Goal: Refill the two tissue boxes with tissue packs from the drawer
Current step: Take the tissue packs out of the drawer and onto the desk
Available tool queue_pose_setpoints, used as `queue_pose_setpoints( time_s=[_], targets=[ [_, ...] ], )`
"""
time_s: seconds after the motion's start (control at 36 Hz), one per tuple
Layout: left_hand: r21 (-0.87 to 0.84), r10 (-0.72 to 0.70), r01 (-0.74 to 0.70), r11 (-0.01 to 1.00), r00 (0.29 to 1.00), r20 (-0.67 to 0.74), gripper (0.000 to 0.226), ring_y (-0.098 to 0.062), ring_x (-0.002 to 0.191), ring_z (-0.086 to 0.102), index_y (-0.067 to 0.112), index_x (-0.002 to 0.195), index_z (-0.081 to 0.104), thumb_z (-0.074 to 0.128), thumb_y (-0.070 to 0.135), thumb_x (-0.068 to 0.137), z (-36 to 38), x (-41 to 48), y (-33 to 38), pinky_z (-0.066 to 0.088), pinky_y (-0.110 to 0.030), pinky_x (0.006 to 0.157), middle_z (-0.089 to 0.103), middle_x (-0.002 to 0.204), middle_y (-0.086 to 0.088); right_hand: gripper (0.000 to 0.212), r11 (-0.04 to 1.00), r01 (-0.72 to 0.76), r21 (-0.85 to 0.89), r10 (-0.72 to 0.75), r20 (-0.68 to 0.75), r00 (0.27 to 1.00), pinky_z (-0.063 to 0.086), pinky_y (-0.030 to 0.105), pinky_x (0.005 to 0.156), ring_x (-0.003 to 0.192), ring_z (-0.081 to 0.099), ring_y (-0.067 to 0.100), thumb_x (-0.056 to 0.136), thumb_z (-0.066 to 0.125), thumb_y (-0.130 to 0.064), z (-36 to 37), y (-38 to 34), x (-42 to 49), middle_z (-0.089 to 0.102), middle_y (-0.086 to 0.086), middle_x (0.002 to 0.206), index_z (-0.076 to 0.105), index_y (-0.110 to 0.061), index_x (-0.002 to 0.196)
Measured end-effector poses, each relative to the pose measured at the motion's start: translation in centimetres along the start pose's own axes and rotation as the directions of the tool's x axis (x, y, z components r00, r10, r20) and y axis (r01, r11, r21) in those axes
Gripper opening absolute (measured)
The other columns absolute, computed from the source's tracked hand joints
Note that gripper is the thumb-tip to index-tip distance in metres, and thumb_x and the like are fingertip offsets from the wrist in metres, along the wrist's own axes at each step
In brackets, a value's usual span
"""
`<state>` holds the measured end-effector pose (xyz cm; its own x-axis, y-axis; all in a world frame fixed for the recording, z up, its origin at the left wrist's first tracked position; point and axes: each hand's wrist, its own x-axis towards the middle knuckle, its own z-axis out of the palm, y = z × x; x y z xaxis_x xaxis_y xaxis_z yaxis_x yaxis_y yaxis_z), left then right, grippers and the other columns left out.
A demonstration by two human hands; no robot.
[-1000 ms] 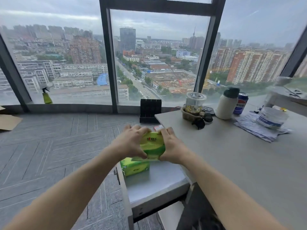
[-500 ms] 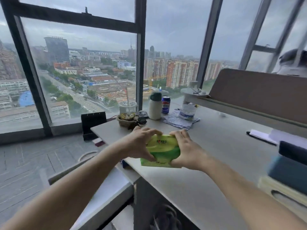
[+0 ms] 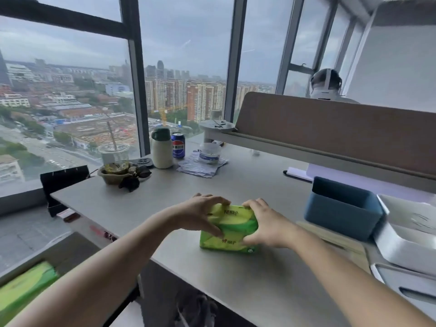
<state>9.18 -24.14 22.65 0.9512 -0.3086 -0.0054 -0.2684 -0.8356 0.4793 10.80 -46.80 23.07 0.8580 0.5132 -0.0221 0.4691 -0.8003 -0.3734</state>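
I hold the green tissue pack (image 3: 230,228) on the desk (image 3: 236,185) near its front edge, my left hand (image 3: 200,215) and right hand (image 3: 264,227) clamped on its two ends, fingers curled over the top. The blue box (image 3: 342,208) sits to my right, a white box (image 3: 405,241) beside it.

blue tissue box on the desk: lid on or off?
Off. The blue tissue box shows an open top with its dark inner wall visible; contents cannot be seen. Both hands grip the green tissue pack beside it.
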Motion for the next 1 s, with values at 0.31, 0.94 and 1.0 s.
queue_pose_setpoints(
  time_s=[0.31,0.94,1.0],
  targets=[
    [-0.182,0.052,-0.066,0.981,0.995,-0.083,0.100,-0.008,0.141,0.024,0.036,0.150,0.027,0.084,0.046,0.068,1.8,-0.6,-1.0,0.023,-0.026,0.115,0.023,0.156,0.011,0.103,0.992,0.019,-0.124,-0.022,-0.021,1.000,0.025,0.037,0.116,0.141,0.027,0.017,0.065,0.078,-0.057,-0.5,-0.2,-0.5,0.028,-0.009,0.156,0.024,-0.031,0.149],
    [-0.239,-0.365,0.283,0.929,0.803,-0.470,0.026,-0.004,0.088,0.067,0.032,0.108,0.069,0.074,0.026,0.083,-4.1,-26.1,-16.9,0.056,-0.023,0.077,0.072,0.100,0.015,0.048,0.752,0.644,0.140,-0.631,-0.128,0.765,0.045,0.029,0.094,0.104,0.056,0.013,0.080,0.073,-0.026,11.4,-22.6,5.3,0.059,-0.006,0.115,0.056,-0.026,0.125],
    [-0.239,-0.417,0.342,0.909,0.769,-0.484,0.025,-0.003,0.088,0.067,0.038,0.104,0.067,0.074,0.026,0.083,-4.2,-27.9,-18.1,0.054,-0.019,0.076,0.072,0.098,0.016,0.049,0.728,0.661,0.179,-0.654,-0.105,0.749,0.045,0.026,0.092,0.102,0.055,0.013,0.080,0.073,-0.025,13.2,-24.5,5.9,0.059,-0.005,0.114,0.055,-0.026,0.126]
  ],
)
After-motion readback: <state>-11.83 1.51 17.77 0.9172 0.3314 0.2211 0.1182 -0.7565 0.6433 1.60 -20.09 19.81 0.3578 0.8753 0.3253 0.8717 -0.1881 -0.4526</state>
